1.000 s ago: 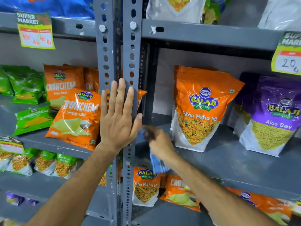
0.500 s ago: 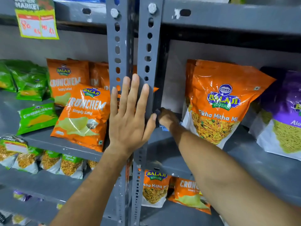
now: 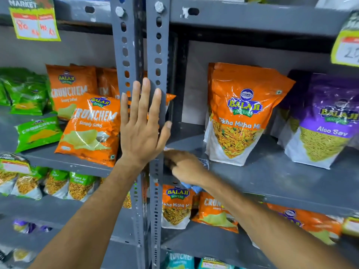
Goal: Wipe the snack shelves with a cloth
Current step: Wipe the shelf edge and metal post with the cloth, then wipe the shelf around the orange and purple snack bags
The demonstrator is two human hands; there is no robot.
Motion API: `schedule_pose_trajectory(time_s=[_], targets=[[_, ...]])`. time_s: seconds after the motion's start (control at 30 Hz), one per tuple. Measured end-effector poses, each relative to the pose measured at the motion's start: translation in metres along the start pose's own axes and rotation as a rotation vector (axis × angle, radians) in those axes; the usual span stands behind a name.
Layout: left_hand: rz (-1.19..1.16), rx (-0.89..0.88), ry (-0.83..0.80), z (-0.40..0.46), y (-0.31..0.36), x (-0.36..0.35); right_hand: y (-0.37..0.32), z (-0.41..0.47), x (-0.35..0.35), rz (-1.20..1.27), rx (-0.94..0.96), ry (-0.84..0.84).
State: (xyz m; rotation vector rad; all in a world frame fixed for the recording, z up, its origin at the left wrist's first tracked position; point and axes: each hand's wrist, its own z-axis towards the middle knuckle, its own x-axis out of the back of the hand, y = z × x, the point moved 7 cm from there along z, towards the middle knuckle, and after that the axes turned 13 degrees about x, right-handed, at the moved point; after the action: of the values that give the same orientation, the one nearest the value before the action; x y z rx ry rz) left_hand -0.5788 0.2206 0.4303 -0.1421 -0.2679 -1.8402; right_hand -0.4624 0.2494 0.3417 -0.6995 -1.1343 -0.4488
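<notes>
The left hand (image 3: 142,131) is lying flat against the grey perforated uprights (image 3: 158,61) where two shelving units meet, its fingers (image 3: 144,100) spread and released, grasping nothing, with the thumb reaching across to the right-hand post. The right hand (image 3: 184,166) is reaching in just past that post, low over the front left corner of the grey shelf (image 3: 272,179), and its fingers are clenched around a blue cloth (image 3: 191,187). Most of the cloth is hidden under the hand; a pale scrap is showing at the knuckles and a blue fold is hanging below the shelf's front edge (whether it is pressing on the metal cannot be told from here).

Just right of the hand, an orange Tikha Mitha Mix pouch (image 3: 242,115) is standing upright on the same shelf, with another orange pouch behind it. Farther right a purple Aloo Sev pouch (image 3: 326,125) is standing, well apart from the hand. On the unit to the left, an orange Crunchem bag (image 3: 91,129) is leaning just beside the left hand, with green packets (image 3: 37,131) beyond it. A yellow price tag (image 3: 35,24) is hanging from the shelf edge above. Below the cloth, a smaller Tikha Mitha pouch (image 3: 175,206) is sitting on the next shelf down.
</notes>
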Motion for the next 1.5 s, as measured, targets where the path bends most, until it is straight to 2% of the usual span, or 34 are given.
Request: schedule_pose_trajectory(time_s=[0.23,0.4,0.53,0.57,0.63,0.7,0.73,0.77,0.9,1.0,1.07,1.13,1.2,1.27,1.33,1.4,1.5], targets=[[-0.014,0.007,-0.005,-0.001,-0.001,0.001,0.009,-0.093,0.012,-0.007,0.122,0.02],[-0.003,0.021,-0.017,-0.001,0.003,0.003,0.032,-0.122,0.031,-0.011,0.003,0.094],[-0.027,0.055,-0.056,-0.001,0.002,0.004,0.028,-0.1,0.039,-0.026,-0.04,0.201],[-0.055,0.038,-0.072,-0.005,0.008,0.006,0.025,-0.093,0.034,-0.031,-0.04,0.165],[-0.124,-0.13,-0.13,-0.027,0.037,0.008,0.022,-0.085,0.027,-0.08,-0.05,0.084],[-0.182,-0.308,-0.257,-0.061,0.074,0.005,0.03,-0.091,0.03,-0.102,-0.065,0.092],[-0.204,-0.313,-0.355,-0.074,0.087,0.0,0.035,-0.097,0.034,-0.102,-0.069,0.108],[-0.225,-0.254,-0.474,-0.084,0.095,-0.009,0.041,-0.105,0.037,-0.108,-0.076,0.122],[-0.169,0.178,-0.981,-0.112,0.096,-0.053,0.066,-0.151,0.048,-0.134,-0.13,0.173],[-0.039,0.228,-1.191,-0.126,0.099,-0.068,0.084,-0.181,0.056,-0.189,-0.161,0.185],[0.027,0.2,-1.195,-0.126,0.104,-0.068,0.093,-0.198,0.062,-0.162,-0.164,0.188],[0.075,0.172,-1.178,-0.124,0.107,-0.066,0.103,-0.213,0.074,-0.043,-0.205,0.26],[0.077,0.171,-1.161,-0.122,0.106,-0.064,0.12,-0.228,0.097,0.084,-0.262,0.47],[0.075,0.171,-1.17,-0.121,0.105,-0.065,0.144,-0.237,0.125,0.109,-0.312,0.688],[0.088,0.158,-1.177,-0.123,0.106,-0.066,0.173,-0.235,0.152,0.086,-0.392,0.788],[0.099,0.15,-1.169,-0.124,0.104,-0.068,0.206,-0.218,0.165,0.065,-0.502,0.768],[0.114,0.146,-1.135,-0.125,0.101,-0.071,0.26,-0.184,0.164,0.061,-0.639,0.626]])
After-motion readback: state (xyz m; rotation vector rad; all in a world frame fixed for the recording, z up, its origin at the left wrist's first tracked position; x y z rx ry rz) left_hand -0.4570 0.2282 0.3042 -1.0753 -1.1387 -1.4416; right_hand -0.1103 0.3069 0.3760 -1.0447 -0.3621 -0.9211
